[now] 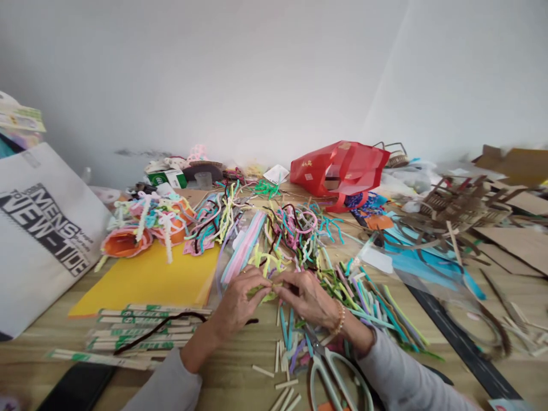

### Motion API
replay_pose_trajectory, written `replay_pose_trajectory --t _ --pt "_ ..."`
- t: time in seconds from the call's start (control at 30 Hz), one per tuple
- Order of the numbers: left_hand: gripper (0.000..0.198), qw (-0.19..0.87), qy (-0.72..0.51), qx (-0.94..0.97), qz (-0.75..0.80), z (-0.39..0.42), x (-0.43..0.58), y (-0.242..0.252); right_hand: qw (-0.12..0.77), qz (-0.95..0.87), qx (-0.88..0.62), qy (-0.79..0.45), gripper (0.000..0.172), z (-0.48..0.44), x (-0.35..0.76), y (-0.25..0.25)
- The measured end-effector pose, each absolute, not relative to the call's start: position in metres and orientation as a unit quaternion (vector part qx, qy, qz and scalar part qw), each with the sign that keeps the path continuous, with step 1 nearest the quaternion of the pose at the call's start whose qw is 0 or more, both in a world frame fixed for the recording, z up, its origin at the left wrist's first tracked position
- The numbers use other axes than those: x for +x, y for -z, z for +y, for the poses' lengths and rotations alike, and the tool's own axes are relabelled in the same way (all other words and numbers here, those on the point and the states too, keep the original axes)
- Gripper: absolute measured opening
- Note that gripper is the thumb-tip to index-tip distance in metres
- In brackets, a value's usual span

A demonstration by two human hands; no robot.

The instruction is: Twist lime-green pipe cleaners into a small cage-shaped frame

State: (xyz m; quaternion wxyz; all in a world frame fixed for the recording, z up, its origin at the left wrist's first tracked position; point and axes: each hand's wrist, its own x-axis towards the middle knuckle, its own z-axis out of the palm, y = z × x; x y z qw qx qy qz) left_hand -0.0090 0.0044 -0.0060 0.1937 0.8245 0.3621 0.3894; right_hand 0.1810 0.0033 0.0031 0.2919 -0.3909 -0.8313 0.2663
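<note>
My left hand (240,299) and my right hand (309,297) meet at the middle of the table, thumbs and forefingers closed in a pinch on a yellow-green pipe cleaner (269,296). Fingers cover much of that piece, so its full shape is hidden. Just beyond the fingertips lie bent pale-yellow pipe cleaners (266,260). Scissors with pale handles (314,381) rest below my right wrist, among short cut sticks (263,371). Past my left forearm, a dark brown pipe cleaner (158,328) lies across paper-wrapped chopsticks (124,343).
Tangled coloured pipe cleaners (295,225) and straight bundles (385,308) spread ahead and right. Yellow sheets (158,279), a white bag (47,245) and a black phone (77,388) are left. A red bag (317,168) stands behind; brown woven pieces (462,205) lie right.
</note>
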Motion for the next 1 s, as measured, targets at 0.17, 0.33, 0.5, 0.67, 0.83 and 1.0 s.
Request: replay_pose_trajectory --t 0.17,0.33,0.5,0.67,0.83,1.0 --pt "0.013 0.176 -0.386 0.829 0.365 0.004 -0.008 0.009 0.327 -0.786 -0.384 -0.357 0.017 0.007 0.180 0.002" --pt "0.016 0.208 -0.367 0.813 0.401 0.001 -0.008 0.006 0.339 -0.794 -0.383 -0.328 0.013 0.008 0.179 0.006" --pt "0.018 0.291 -0.370 0.766 0.438 -0.001 -0.007 0.003 0.354 -0.836 -0.350 -0.233 0.013 0.004 0.179 0.007" --pt "0.016 0.308 -0.381 0.750 0.444 0.004 -0.009 0.011 0.385 -0.819 -0.373 -0.205 0.010 0.004 0.178 0.018" --pt "0.023 0.284 -0.371 0.769 0.437 0.008 -0.016 0.014 0.408 -0.793 -0.390 -0.230 0.026 0.007 0.178 0.027" --pt "0.047 0.289 -0.350 0.779 0.433 0.005 -0.018 0.006 0.427 -0.762 -0.432 -0.224 0.038 0.011 0.179 0.035"
